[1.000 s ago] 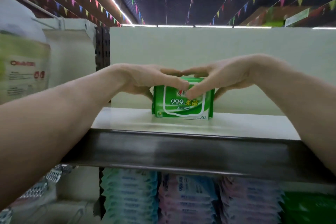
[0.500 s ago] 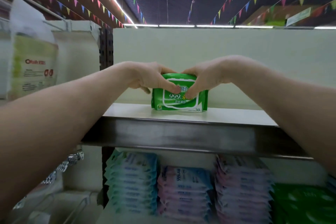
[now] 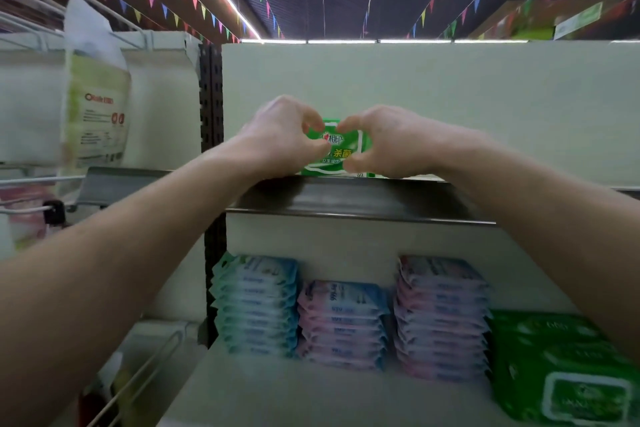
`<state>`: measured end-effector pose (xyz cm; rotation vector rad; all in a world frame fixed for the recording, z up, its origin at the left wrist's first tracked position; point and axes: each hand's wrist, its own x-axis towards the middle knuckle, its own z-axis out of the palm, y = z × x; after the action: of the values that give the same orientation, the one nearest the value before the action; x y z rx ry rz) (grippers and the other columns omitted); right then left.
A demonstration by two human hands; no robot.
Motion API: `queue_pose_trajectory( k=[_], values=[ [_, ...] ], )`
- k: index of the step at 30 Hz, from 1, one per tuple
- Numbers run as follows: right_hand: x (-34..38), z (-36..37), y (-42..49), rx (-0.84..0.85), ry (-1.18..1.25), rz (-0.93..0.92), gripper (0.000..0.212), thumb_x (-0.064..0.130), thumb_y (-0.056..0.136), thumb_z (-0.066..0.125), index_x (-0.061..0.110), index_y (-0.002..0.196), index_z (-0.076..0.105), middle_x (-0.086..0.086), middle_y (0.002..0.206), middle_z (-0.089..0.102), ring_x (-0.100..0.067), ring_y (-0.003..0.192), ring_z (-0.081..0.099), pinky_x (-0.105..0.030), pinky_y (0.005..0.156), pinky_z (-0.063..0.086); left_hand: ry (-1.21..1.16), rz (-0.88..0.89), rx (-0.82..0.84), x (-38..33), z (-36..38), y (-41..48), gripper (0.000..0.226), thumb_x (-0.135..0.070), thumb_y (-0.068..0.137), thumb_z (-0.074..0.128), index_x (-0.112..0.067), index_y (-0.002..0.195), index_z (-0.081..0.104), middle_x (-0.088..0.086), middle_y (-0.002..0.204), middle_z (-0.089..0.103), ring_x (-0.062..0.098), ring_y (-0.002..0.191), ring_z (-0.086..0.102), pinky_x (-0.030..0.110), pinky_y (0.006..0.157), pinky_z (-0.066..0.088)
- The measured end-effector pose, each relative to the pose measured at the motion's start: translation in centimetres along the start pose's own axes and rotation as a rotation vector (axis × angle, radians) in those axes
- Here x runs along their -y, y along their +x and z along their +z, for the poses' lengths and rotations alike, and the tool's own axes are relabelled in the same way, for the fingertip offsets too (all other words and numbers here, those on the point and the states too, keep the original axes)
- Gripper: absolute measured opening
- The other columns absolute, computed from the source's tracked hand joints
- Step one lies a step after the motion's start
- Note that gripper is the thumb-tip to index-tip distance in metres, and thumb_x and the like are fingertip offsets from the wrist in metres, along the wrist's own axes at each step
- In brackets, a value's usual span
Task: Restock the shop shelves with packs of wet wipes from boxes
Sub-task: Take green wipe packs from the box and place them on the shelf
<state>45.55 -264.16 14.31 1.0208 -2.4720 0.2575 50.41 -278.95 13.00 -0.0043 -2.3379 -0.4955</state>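
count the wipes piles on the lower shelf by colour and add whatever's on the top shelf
teal pile: 1
pink and blue pile: 1
pale pink pile: 1
green pile: 1
green pack on the top shelf: 1
total: 5

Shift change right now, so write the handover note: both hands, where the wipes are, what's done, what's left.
The left hand grips the left end of the green pack.
The right hand grips its right end.
The green pack stands upright on the top shelf; no other pack shows there.
Done: the lower shelf holds a teal stack, a pink-and-blue stack, a lilac stack and large green packs.
Left: release this pack, then probably fill the rest of the top shelf. No box is in view.
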Motion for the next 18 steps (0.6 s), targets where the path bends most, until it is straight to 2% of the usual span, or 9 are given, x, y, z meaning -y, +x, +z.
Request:
queue_pose_trajectory(
  k=[2,4,6,9,14,16,18],
  values=[
    [0.3,0.0,-0.9,-0.012,0.030,-0.015,0.051,0.034,0.089,0.063,0.027,0.137,0.050,0.000,0.142,0.048,-0.018,0.129,0.044,-0.021,0.094,0.033,-0.011,0.024,0.008,-0.5,0.1,-1.4,0.030,-0.031,0.084,0.068,-0.022,0.113,0.069,-0.003,0.101,0.061,0.017,0.096,0.058,0.026,0.082,0.044],
    [0.6,-0.2,-1.7,-0.058,0.066,-0.044,0.044,0.037,0.088,0.063,0.028,0.131,0.057,-0.001,0.134,0.055,-0.018,0.123,0.049,-0.020,0.088,0.033,-0.017,0.046,-0.018,-0.8,0.0,-2.6,0.029,-0.033,0.084,0.069,-0.023,0.111,0.070,-0.002,0.099,0.063,0.017,0.093,0.059,0.029,0.082,0.048],
    [0.8,-0.4,-2.5,-0.113,0.094,-0.081,0.038,0.036,0.088,0.064,0.026,0.124,0.063,-0.001,0.126,0.061,-0.017,0.117,0.054,-0.020,0.089,0.038,-0.047,0.054,-0.034,-1.0,-0.5,-3.6,0.027,-0.033,0.085,0.069,-0.023,0.110,0.070,-0.003,0.095,0.064,0.015,0.088,0.060,0.028,0.078,0.049],
    [1.3,-0.4,-3.7,-0.144,0.139,-0.137,0.032,0.036,0.085,0.066,0.026,0.115,0.068,0.002,0.117,0.066,-0.015,0.108,0.059,-0.030,0.096,0.046,-0.077,0.045,-0.016,-0.7,-1.1,-5.1,0.018,-0.032,0.085,0.068,-0.027,0.103,0.068,-0.006,0.088,0.064,0.008,0.082,0.061,0.024,0.069,0.050],
    [2.2,0.0,-6.3,-0.103,0.173,-0.193,0.030,0.031,0.084,0.065,0.027,0.114,0.068,0.009,0.096,0.063,-0.010,0.092,0.060,-0.028,0.084,0.050,-0.076,0.084,-0.026,-0.7,-2.0,-8.1,0.005,-0.029,0.085,0.066,-0.032,0.088,0.064,-0.009,0.083,0.065,0.002,0.078,0.062,0.021,0.068,0.052],
    [2.6,0.4,-7.3,-0.096,0.196,-0.219,0.023,0.030,0.084,0.065,0.028,0.107,0.069,0.010,0.091,0.064,-0.009,0.086,0.061,-0.032,0.082,0.053,-0.052,0.096,0.006,-0.7,-2.2,-9.5,0.006,-0.030,0.083,0.065,-0.034,0.083,0.060,-0.010,0.080,0.063,-0.002,0.072,0.060,0.011,0.060,0.049],
    [3.1,1.2,-8.2,-0.057,0.217,-0.234,0.020,0.028,0.084,0.065,0.028,0.104,0.070,0.012,0.087,0.063,-0.007,0.083,0.061,-0.031,0.081,0.054,-0.044,0.068,0.066,-0.5,-2.0,-10.8,0.004,-0.033,0.081,0.064,-0.034,0.081,0.060,-0.010,0.077,0.062,-0.006,0.069,0.059,0.008,0.055,0.046]
  ],
)
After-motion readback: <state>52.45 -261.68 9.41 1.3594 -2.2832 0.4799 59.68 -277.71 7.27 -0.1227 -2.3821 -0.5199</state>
